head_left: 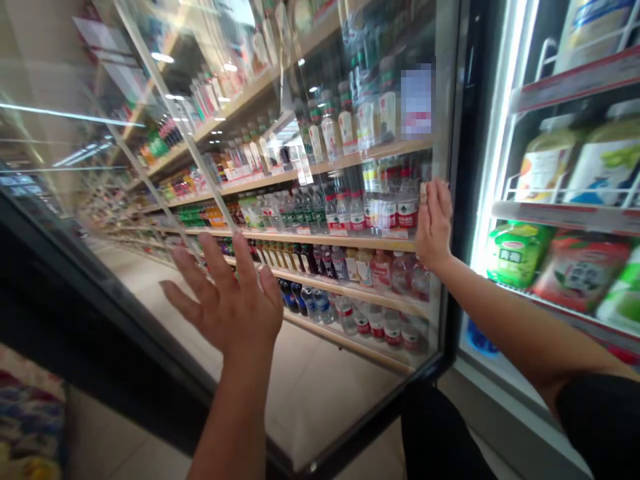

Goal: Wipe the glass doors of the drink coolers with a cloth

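A glass door (320, 373) with a black frame stands swung out in front of me, at an angle to the lit drinks cooler. My left hand (235, 293) is up before the glass with its fingers spread; whether the fingertips touch the pane I cannot tell. Near the door's hinge side, my right hand (434, 223) lies flat against the glass, fingers stretched out. Neither hand holds anything. Through the pane show shelves (310, 237) of bottled drinks, partly blurred by reflections.
To the right, the cooler's racks (565, 217) carry juice bottles (545, 160), a green bottle (517, 253) and a red bottle (583, 267). Colourful packs (30, 427) sit at the lower left on the tiled floor's edge. My dark-clothed leg (440, 433) is beneath the door's corner.
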A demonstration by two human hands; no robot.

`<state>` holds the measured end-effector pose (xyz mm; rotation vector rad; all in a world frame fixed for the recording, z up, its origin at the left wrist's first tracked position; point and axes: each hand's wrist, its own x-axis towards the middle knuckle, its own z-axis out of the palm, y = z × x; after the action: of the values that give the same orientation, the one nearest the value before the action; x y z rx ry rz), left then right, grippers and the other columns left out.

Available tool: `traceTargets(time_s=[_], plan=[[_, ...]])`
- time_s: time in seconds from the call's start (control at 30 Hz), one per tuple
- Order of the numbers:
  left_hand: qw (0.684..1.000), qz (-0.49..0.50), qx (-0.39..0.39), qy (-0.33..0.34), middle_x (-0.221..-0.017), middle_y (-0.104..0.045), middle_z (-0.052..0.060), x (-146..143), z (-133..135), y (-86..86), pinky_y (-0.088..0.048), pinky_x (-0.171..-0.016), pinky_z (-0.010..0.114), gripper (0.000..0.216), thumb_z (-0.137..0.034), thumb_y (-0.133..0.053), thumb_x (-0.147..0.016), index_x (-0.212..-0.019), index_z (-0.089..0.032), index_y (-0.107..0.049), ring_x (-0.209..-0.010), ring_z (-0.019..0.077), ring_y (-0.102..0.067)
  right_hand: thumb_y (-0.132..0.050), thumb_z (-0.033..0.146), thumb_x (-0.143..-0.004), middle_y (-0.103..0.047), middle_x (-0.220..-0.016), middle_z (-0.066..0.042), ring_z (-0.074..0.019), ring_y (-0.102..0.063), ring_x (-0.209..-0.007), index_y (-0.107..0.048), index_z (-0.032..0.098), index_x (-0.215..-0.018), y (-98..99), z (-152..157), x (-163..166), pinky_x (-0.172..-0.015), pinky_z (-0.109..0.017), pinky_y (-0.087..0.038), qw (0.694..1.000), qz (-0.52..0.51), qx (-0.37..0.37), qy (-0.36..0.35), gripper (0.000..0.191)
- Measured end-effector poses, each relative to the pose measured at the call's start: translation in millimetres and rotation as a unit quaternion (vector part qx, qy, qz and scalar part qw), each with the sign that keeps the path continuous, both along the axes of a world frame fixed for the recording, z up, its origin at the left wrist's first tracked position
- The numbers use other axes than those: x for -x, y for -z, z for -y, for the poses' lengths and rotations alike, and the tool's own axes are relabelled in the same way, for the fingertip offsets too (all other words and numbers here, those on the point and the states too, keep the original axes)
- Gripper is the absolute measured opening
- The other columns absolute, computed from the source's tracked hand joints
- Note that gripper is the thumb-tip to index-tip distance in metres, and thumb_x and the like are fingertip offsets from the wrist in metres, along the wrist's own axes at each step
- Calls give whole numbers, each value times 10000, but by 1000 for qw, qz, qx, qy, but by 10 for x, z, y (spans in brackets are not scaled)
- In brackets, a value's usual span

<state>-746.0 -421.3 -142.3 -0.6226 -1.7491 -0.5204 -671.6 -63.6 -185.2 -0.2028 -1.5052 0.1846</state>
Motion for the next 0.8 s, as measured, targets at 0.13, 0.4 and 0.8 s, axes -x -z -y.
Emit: traceTargets(time_s=[0.13, 0.4, 0.8], plan=[[999, 17, -8, 26, -1665, -90, 3, -4, 6, 3, 78, -1238, 625, 697, -391, -481, -953, -1571, -356, -161, -1537, 293, 53, -281, 317, -1039, -311, -1615, -40, -222, -229, -1520, -234, 334, -1568, 96, 177, 49, -1242, -554, -214, 1000, -19, -4, 0, 531], [1000, -8, -15, -10, -1651, -162, 34, 9, -23, 23, 14, -1248, 607, 639, -388, -450, -972, -1565, -333, -218, -1538, 282, -5, -340, 241, -1005, -305, -1623, -39, -262, -215, -1526, -220, 334, -1573, 440, 544, 15, -1220, -604, -251, 996, 36, -72, -29, 588], [999, -37, -16, -29, -1640, -216, 66, 39, -36, 51, -20, -1243, 590, 612, -365, -446, -974, -1555, -279, -275, -1542, 287, -42, -429, 143, -936, -488, -1522, -26, -215, -277, -1506, -253, 310, -1568, 270, 1196, 114, -1270, -507, -147, 970, 106, -213, -52, 678]])
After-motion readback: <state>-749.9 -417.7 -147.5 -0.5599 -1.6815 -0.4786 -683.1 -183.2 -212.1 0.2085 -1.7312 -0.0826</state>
